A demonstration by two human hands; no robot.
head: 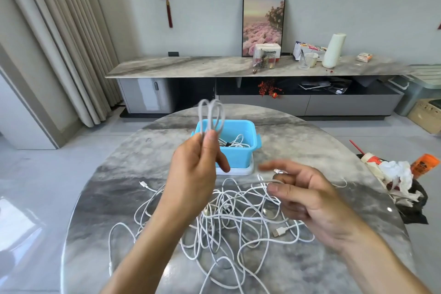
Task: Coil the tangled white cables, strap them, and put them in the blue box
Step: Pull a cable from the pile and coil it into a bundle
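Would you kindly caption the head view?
Left hand pinches coiled cable loops above blue box; right hand feeds cable.

round grey marble table point(322, 150), blue box point(238, 153) on white lid point(248, 171), tangled white cables point(238, 222), crumpled rubbish point(396, 174) at right edge

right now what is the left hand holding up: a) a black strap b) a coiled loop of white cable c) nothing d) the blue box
b: the left hand pinches a coiled loop of white cable, raised in front of the blue box.
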